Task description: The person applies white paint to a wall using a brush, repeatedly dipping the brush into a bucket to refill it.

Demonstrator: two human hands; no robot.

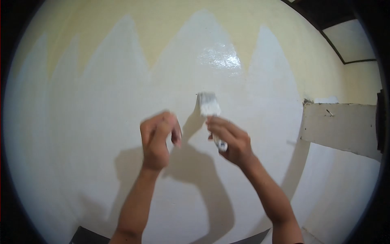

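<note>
A paintbrush [209, 106] with white-coated bristles points upward against the wall, its handle wrapped in the fingers of my right hand [232, 140]. Left of it, my left hand [159, 138] is raised before the wall with its fingers curled inward; whatever they may hold is too small or blurred to make out. The wall [101, 110] has white paint rising in pointed peaks over a pale yellow upper part. A shiny patch shows above the brush. Shadows of my arms and the brush fall on the white area.
A grey-beige board [341, 126] juts out at the right, with a small nail-like piece on it. Dark beams frame a ceiling panel [350, 40] at the upper right. Dark edges [91, 237] show along the bottom.
</note>
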